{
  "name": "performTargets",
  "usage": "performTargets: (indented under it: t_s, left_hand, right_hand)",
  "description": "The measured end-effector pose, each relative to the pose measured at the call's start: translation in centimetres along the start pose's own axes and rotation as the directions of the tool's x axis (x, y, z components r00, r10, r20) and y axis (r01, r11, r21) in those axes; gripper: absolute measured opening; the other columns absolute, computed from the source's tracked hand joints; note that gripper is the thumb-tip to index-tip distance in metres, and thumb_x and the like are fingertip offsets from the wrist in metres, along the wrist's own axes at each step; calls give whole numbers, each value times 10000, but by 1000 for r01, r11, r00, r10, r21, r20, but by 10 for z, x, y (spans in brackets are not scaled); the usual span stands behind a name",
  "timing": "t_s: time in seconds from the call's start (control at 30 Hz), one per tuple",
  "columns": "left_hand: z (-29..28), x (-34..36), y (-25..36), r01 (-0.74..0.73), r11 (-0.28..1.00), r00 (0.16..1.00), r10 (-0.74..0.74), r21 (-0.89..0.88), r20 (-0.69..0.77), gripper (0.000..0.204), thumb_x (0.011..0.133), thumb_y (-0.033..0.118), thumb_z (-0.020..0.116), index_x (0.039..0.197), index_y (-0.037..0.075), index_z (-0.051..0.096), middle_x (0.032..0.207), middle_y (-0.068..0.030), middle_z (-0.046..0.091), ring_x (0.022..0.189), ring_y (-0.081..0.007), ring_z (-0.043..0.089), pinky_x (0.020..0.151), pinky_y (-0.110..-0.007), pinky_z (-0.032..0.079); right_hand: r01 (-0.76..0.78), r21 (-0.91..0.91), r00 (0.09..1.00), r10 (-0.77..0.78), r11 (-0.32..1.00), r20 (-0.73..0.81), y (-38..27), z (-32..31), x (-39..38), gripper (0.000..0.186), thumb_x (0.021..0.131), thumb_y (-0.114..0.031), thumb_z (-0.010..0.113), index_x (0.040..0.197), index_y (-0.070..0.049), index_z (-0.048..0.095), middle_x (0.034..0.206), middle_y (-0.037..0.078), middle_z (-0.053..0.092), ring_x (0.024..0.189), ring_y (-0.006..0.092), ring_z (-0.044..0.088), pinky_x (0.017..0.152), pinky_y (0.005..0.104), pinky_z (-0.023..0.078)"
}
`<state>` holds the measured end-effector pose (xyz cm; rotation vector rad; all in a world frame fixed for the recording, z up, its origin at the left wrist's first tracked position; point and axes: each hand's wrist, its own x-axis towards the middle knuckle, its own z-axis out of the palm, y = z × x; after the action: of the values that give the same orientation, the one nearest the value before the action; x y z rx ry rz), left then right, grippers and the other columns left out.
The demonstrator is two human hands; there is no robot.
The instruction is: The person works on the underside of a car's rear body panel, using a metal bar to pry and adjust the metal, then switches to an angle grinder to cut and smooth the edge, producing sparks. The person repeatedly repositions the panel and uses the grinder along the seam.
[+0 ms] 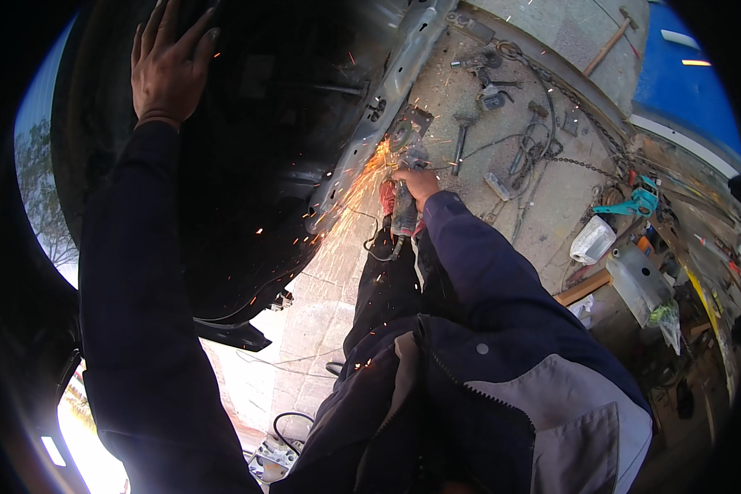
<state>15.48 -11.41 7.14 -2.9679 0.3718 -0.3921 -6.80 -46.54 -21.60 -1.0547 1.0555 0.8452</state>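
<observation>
My right hand [418,183] grips an angle grinder [403,206] held low in front of me. Its disc meets the lower edge of a grey metal sill strip [387,90] on a vehicle body, and orange sparks [350,206] spray down and to the left. My left hand [166,62] lies flat with fingers spread on the black vehicle panel [247,165] at the upper left, arm stretched up. The grinder's cable [379,247] hangs beside my dark trouser leg.
Hammers, clamps and other tools [486,90] lie scattered on the concrete floor with a chain [576,123]. At the right are a teal tool [634,202], a white container [591,240], a wooden plank [583,288] and clutter. A cable [292,424] loops on the ground near my feet.
</observation>
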Motion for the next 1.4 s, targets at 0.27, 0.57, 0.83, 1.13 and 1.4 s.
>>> performTargets:
  t_s: [0.27,0.57,0.83,1.13,1.4]
  left_hand:
    - [0,-1,0,18,1000,1000,-18,-5,7,391,997,286,653,1323,105,771,1685,-244,409,1586,-415,334,1320,-541,235]
    - [1,0,-1,3,1000,1000,-3,3,-13,387,995,286,655,1314,101,773,1682,-248,411,1580,-423,340,1318,-545,237]
    - [0,0,1,3,1000,1000,-3,7,-15,391,991,282,660,1317,99,771,1682,-249,411,1582,-416,340,1318,-543,239]
    - [-3,1,3,14,1000,1000,-14,-3,-5,391,996,288,658,1319,97,770,1686,-243,409,1585,-411,338,1318,-543,238]
    - [14,-2,-19,-46,999,998,47,19,-30,394,1035,355,629,1374,189,742,1696,-173,417,1593,-370,334,1322,-532,240]
  right_hand:
    - [-8,-41,997,5,999,-81,17,1,14,176,770,-96,803,854,32,717,772,145,693,623,287,681,646,467,550]
    - [-91,-9,996,91,996,22,43,-10,46,188,778,-129,813,850,15,715,781,110,687,709,246,672,656,440,520]
    - [-63,-33,997,61,997,-51,39,-6,42,209,813,-158,803,906,20,743,874,115,713,724,260,677,679,462,534]
    - [-29,-2,1000,29,1000,7,44,-3,39,304,768,-138,828,987,54,742,975,161,726,846,335,708,760,485,559]
    - [-69,-49,997,68,996,-22,74,6,-4,303,778,-75,826,1001,69,680,828,166,693,645,324,701,607,510,569]
